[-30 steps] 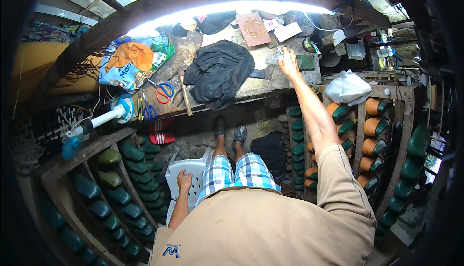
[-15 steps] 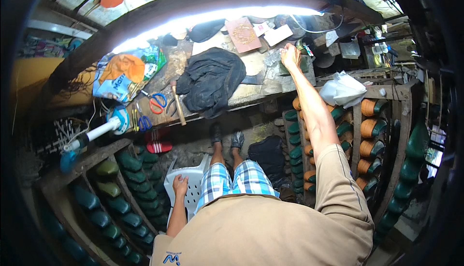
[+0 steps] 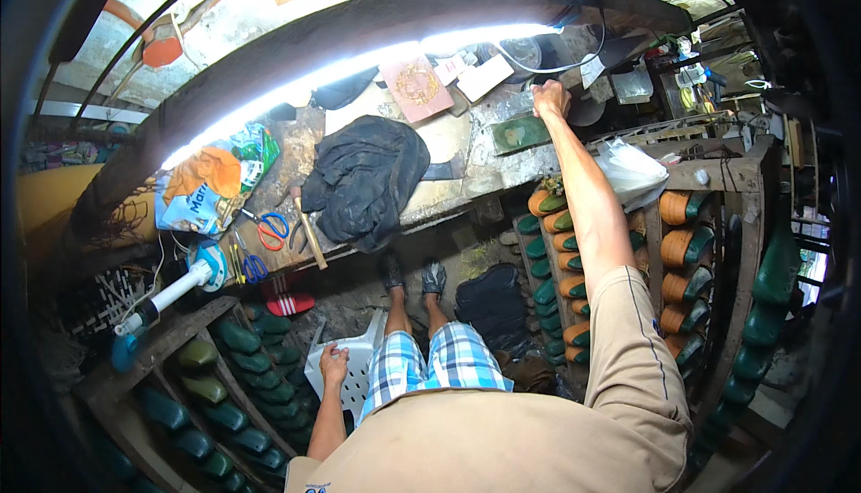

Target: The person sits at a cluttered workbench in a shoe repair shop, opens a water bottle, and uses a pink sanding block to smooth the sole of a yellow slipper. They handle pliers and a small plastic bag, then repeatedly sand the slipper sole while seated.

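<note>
My right arm reaches out over the workbench (image 3: 475, 190). My right hand (image 3: 551, 99) is closed at its far right part, the fingers bent around something that I cannot make out. Just left of its wrist lies a flat green rectangular block (image 3: 521, 134), with a clear plastic-looking piece behind it. My left hand (image 3: 334, 364) hangs low beside the white plastic chair (image 3: 357, 369), its fingers loosely curled with a gap to the thumb and nothing visible in it.
A dark cloth (image 3: 372, 179), a hammer (image 3: 309, 229), scissors (image 3: 272, 230) and a pinkish box (image 3: 416, 86) lie on the bench. A lit tube lamp (image 3: 359, 85) crosses above. Racks of green shoe lasts (image 3: 240, 336) and tan-covered ones (image 3: 686, 246) flank me; a white bag (image 3: 632, 173) sits right.
My right hand has shifted right across the bench, leaving the green block uncovered and hiding small coloured items. The whole view has tilted slightly. My left hand stays by the chair.
</note>
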`<state>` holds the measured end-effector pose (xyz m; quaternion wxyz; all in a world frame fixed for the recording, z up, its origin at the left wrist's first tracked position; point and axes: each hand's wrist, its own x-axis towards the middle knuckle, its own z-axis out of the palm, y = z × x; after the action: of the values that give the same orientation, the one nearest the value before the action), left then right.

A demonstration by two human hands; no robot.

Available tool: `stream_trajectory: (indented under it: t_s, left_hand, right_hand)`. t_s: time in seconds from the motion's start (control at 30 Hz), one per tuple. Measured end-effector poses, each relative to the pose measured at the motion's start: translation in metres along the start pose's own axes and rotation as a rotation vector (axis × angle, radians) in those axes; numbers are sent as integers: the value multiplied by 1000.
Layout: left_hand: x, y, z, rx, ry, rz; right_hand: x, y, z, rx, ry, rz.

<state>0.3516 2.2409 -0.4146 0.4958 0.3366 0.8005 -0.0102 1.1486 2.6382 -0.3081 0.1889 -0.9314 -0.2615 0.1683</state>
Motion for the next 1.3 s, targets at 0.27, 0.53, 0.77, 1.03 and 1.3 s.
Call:
stream_trajectory:
  t_s: [0.27, 0.53, 0.77, 1.03, 1.3]
  left_hand:
    - [-21, -24, -5, 25, 10, -58]
    - [-32, -42, 1, 77, 5, -209]
    - [-36, -42, 3, 35, -7, -179]
    - [3, 21, 29, 17, -104, 176]
    - [-17, 129, 70, -196, -206, 275]
  right_hand:
    - [69, -10, 18, -63, -128, 2]
    - [126, 10, 52, -96, 180, -408]
    - [133, -6, 47, -263, 153, -288]
    - [119, -21, 29, -142, 7, -164]
    - [122, -5, 47, 314, -71, -59]
